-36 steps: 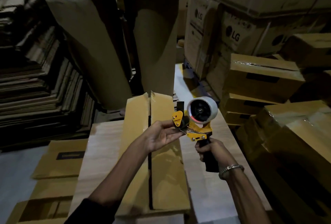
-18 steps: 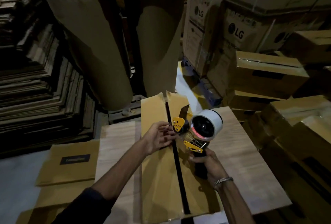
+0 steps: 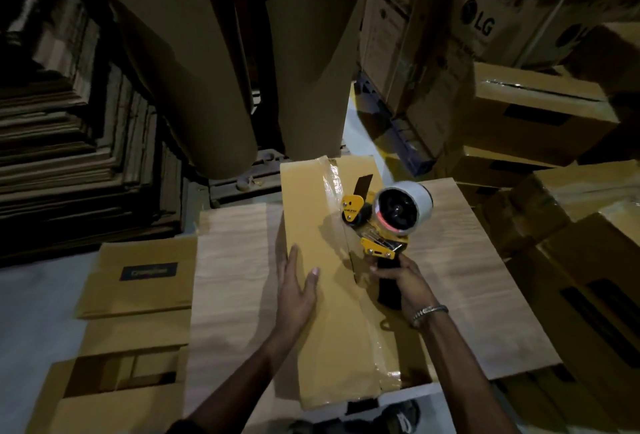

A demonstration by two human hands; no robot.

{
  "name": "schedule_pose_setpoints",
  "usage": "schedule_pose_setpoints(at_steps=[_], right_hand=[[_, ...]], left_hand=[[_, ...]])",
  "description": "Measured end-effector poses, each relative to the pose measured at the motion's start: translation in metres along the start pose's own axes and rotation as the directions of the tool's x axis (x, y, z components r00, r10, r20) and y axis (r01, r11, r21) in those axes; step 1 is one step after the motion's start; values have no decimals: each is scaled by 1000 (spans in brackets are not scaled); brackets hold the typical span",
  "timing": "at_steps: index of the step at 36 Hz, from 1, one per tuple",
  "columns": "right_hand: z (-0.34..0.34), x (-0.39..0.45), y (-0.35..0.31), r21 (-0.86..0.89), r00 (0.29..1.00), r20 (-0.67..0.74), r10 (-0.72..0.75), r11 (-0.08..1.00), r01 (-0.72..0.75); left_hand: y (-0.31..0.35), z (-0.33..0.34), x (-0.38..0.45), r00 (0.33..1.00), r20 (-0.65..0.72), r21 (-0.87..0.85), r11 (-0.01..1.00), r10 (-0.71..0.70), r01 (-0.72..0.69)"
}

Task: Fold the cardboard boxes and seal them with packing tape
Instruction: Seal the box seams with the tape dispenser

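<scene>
On the wooden tabletop (image 3: 467, 260), a long yellow cardboard box (image 3: 329, 329) is lying lengthwise away from the person, its near end reaching the table's front edge. The left hand (image 3: 296, 289) is resting flat on the left flap, fingers (image 3: 291, 260) straight and pressing down. The right hand (image 3: 401, 281) is gripping the black handle of the tape dispenser (image 3: 384, 222), fingers curled round it, with the dispenser's front end sitting on the box's centre seam near the far end. A glossy strip of tape (image 3: 330, 177) is running from the far edge of the box towards the dispenser; the near part of the seam is looking shiny too, though it is hard to tell whether that is tape.

Judging by its look, the box is light, empty and fairly stiff, but the flaps are springing up easily, so it is wanting a flat palm beside the seam rather than a pinch. The dispenser is best taken by its handle, away from the toothed blade.

Compared with half a second ago, the dark gap between the flaps is now closed at the far end, the left hand is off the dispenser's front and down on the flap, and the dispenser is lower, on the box.
</scene>
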State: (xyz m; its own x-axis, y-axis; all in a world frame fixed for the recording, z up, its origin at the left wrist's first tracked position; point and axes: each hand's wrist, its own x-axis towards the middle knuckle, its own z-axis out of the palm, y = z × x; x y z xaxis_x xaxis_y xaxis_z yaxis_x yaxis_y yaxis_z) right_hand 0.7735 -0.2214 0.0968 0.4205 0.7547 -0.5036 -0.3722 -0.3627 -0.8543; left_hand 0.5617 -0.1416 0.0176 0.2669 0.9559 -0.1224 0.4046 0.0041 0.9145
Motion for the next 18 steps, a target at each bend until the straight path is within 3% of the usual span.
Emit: schedule_pose_setpoints(at_steps=[9,15,18], right_hand=[[-25,4,-7,-28,1000,5,14,1000,-14],[-48,-2,-9,-62,999,32,8,998,-6],[-58,-7,-17,-87,997,77,-9,996,15]], left_hand=[[24,52,-82,994,-80,-99,993,-68,60],[40,67,-105,970,-118,-85,975,-213,204],[53,61,-83,972,-228,50,997,-54,67]])
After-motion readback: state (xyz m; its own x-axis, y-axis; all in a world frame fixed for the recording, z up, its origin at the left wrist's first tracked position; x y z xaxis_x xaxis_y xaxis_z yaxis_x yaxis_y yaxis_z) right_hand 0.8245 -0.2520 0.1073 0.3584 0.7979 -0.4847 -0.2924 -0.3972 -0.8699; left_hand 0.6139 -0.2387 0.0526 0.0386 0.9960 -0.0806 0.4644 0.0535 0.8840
